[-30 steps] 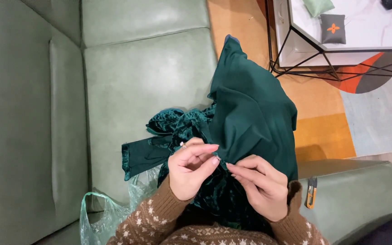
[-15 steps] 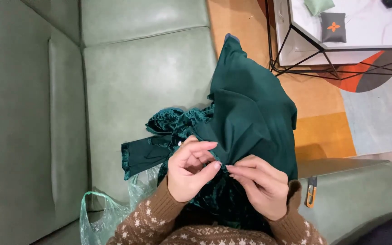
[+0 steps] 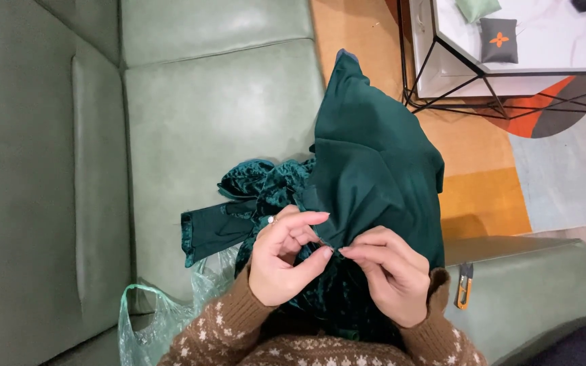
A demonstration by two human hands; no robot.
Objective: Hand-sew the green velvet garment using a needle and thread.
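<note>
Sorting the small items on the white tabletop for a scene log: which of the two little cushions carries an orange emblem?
The dark grey square cushion; the pale green cushion beside it is plain.

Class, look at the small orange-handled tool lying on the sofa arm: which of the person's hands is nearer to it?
Right. The right hand pinches the green garment just left of the orange-handled tool; the left hand sits farther left, beyond the right hand.

Dark green garment (image 3: 374, 163), satin and velvet, bunched, draped over lap and sofa seat.
</note>
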